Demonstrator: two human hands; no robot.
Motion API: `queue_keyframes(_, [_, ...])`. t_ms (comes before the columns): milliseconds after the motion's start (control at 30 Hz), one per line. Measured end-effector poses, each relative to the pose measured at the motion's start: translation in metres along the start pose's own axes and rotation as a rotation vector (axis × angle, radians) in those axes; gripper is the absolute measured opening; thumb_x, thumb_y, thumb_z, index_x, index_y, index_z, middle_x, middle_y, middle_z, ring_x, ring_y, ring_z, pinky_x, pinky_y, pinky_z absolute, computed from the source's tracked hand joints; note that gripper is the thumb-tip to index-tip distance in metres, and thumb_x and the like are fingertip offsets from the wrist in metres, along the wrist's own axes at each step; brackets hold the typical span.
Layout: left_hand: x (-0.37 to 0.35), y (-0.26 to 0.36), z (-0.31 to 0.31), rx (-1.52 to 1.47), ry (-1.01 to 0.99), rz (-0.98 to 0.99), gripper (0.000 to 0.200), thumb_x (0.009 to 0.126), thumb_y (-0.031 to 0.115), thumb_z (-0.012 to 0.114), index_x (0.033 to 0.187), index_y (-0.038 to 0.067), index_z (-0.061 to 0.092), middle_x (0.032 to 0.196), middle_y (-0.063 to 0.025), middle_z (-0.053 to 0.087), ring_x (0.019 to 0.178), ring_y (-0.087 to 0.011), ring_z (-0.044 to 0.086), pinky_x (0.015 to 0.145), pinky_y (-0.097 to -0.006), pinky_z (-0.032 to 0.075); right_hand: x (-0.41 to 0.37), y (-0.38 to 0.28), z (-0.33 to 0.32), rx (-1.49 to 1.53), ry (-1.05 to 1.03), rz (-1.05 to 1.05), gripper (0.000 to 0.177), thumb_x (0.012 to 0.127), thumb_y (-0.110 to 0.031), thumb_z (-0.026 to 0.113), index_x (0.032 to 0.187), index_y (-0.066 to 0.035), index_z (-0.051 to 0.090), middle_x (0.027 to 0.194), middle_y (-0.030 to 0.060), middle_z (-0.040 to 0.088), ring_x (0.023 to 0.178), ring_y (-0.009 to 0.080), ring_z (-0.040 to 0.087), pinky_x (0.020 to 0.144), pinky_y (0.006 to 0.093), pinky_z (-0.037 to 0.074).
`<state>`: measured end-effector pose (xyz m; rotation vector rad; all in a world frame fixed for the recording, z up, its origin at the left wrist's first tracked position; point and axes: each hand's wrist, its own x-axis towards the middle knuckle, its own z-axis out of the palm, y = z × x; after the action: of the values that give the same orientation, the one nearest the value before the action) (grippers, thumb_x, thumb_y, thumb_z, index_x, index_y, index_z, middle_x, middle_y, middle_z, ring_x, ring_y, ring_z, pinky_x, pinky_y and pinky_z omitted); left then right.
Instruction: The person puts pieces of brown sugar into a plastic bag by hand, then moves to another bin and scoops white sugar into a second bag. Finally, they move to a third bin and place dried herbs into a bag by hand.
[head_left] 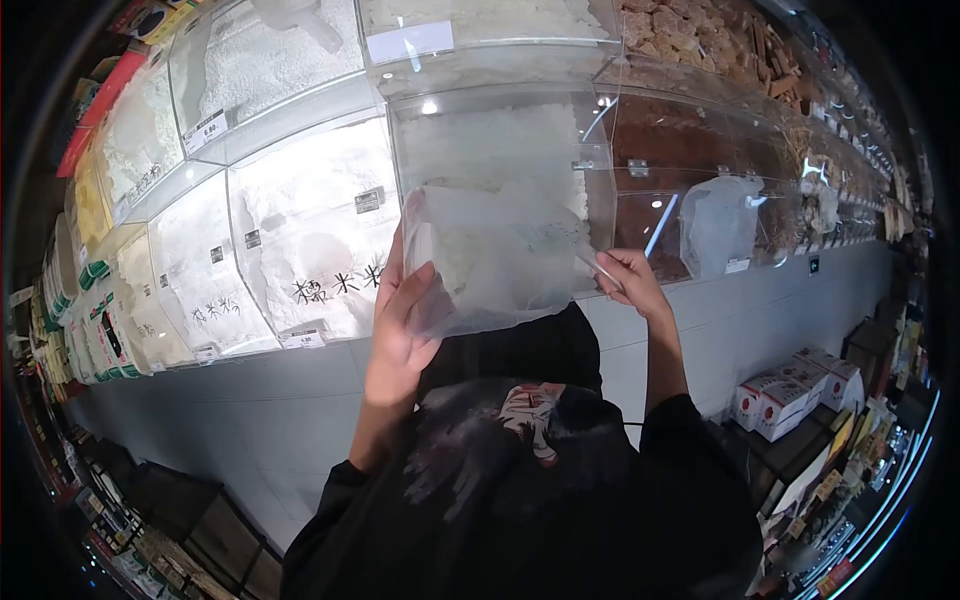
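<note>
A translucent plastic bag (500,260) is stretched between my two hands, in front of the clear bulk bins. My left hand (402,315) grips its left side, with the thumb over the front and the fingers behind. At the opposite edge, my right hand (630,278) pinches the plastic between thumb and fingers. Through the film shows a pale, blurred surface. Just behind the bag stands a clear bin (490,120) with whitish contents. White powder fills the bin (310,225) nearest my left hand, which has handwritten characters on its front.
Reddish-brown goods fill the bins (645,130) at right, and another plastic bag (722,225) hangs against their front. White boxes (795,395) sit on a dark stand at lower right. Green-and-white packages (105,325) line the far left. A dark cabinet (200,515) stands at lower left.
</note>
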<state>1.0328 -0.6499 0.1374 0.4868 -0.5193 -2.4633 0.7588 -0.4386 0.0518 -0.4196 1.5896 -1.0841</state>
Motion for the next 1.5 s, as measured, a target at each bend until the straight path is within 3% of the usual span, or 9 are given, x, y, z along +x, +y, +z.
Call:
queue_keyframes(400, [0.0, 0.004, 0.006, 0.036, 0.039, -0.024, 0.074, 0.087, -0.004, 0.048, 0.154, 0.004, 0.019, 0.145, -0.0154, 0.043, 0.115, -0.0161, 0.055, 0.089, -0.0265, 0.048, -0.079, -0.115, -0.016, 0.014, -0.149, -0.198, 0.032, 0.099, -0.026, 0.054, 0.083, 0.0, 0.063, 0.055, 0.0041, 0.055, 0.036, 0.0053, 0.04, 0.034, 0.0214, 0.024])
queue_keyframes(600, [0.001, 0.006, 0.008, 0.039, 0.036, -0.021, 0.074, 0.087, -0.004, 0.047, 0.154, 0.003, 0.019, 0.145, -0.0158, 0.044, 0.116, -0.0168, 0.055, 0.091, -0.0275, 0.047, -0.075, -0.154, 0.048, -0.534, -0.209, -0.083, 0.032, 0.096, -0.025, 0.057, 0.083, 0.004, 0.063, 0.056, 0.0062, 0.058, 0.04, 0.011, 0.05, 0.04, 0.0278, 0.036])
queue_keyframes(833, [-0.003, 0.006, 0.008, 0.057, 0.081, -0.012, 0.074, 0.086, -0.006, 0.046, 0.154, 0.003, 0.02, 0.144, -0.0163, 0.045, 0.118, -0.0176, 0.054, 0.094, -0.0287, 0.046, -0.04, -0.115, 0.155, -1.332, 0.106, -0.467, 0.033, 0.091, -0.03, 0.062, 0.076, -0.001, 0.057, 0.064, 0.0201, 0.059, 0.067, 0.0345, 0.066, 0.059, 0.0455, 0.049])
queue_keyframes(1033, [-0.014, 0.014, -0.003, 0.101, 0.042, -0.039, 0.074, 0.085, -0.007, 0.046, 0.154, 0.002, 0.021, 0.144, -0.0167, 0.045, 0.119, -0.0182, 0.054, 0.097, -0.0297, 0.045, -0.096, -0.176, 0.064, -0.885, 0.122, -0.199, 0.029, 0.09, -0.02, 0.064, 0.078, 0.006, 0.062, 0.059, 0.0123, 0.061, 0.05, 0.0221, 0.059, 0.051, 0.0353, 0.045])
queue_keyframes(1167, [-0.015, 0.01, -0.059, -0.011, -0.513, -0.295, 0.074, 0.084, -0.007, 0.045, 0.154, 0.001, 0.021, 0.144, -0.017, 0.046, 0.12, -0.0187, 0.054, 0.099, -0.0304, 0.044, -0.118, -0.171, -0.018, -0.441, 0.132, 0.037, 0.03, 0.093, -0.019, 0.062, 0.077, 0.006, 0.065, 0.054, 0.0073, 0.057, 0.043, 0.0117, 0.051, 0.042, 0.0304, 0.039])
queue_keyframes(1267, [-0.036, 0.019, -0.006, 0.695, -0.231, -0.408, 0.072, 0.085, -0.011, 0.046, 0.153, 0.001, 0.024, 0.14, -0.0111, 0.053, 0.063, -0.0027, 0.056, 0.056, -0.0184, 0.044, -0.071, -0.125, -0.031, -0.484, 0.138, 0.167, 0.036, 0.095, -0.027, 0.062, 0.077, 0.004, 0.065, 0.053, 0.0038, 0.054, 0.037, 0.0088, 0.047, 0.035, 0.0245, 0.032])
queue_keyframes(1333, [-0.035, 0.016, -0.004, 0.701, -0.276, -0.431, 0.072, 0.085, -0.012, 0.045, 0.153, 0.001, 0.025, 0.137, -0.0085, 0.055, 0.057, -0.0004, 0.05, 0.051, -0.0179, 0.04, -0.034, -0.107, 0.01, -0.687, 0.263, 0.261, 0.038, 0.095, -0.025, 0.06, 0.072, 0.005, 0.061, 0.052, 0.0071, 0.054, 0.037, 0.0131, 0.049, 0.036, 0.0295, 0.036])
queue_keyframes(1433, [-0.032, 0.01, -0.004, 0.691, -0.309, -0.423, 0.072, 0.085, -0.014, 0.045, 0.153, 0.001, 0.025, 0.132, -0.0052, 0.057, 0.057, 0.001, 0.046, 0.051, -0.0171, 0.038, 0.044, -0.009, 0.041, -1.023, 0.366, -0.09, 0.046, 0.093, -0.037, 0.061, 0.083, 0.008, 0.059, 0.072, 0.0282, 0.062, 0.075, 0.0495, 0.062, 0.067, 0.0477, 0.05])
queue_keyframes(1500, [-0.028, 0.009, -0.005, 0.674, -0.315, -0.402, 0.072, 0.085, -0.014, 0.045, 0.152, 0.0, 0.025, 0.13, -0.0043, 0.057, 0.058, 0.0008, 0.046, 0.052, -0.0169, 0.037, 0.089, 0.033, 0.063, -0.66, 0.349, -0.279, 0.045, 0.093, -0.037, 0.062, 0.082, 0.006, 0.057, 0.069, 0.0226, 0.063, 0.068, 0.0386, 0.064, 0.062, 0.0438, 0.05])
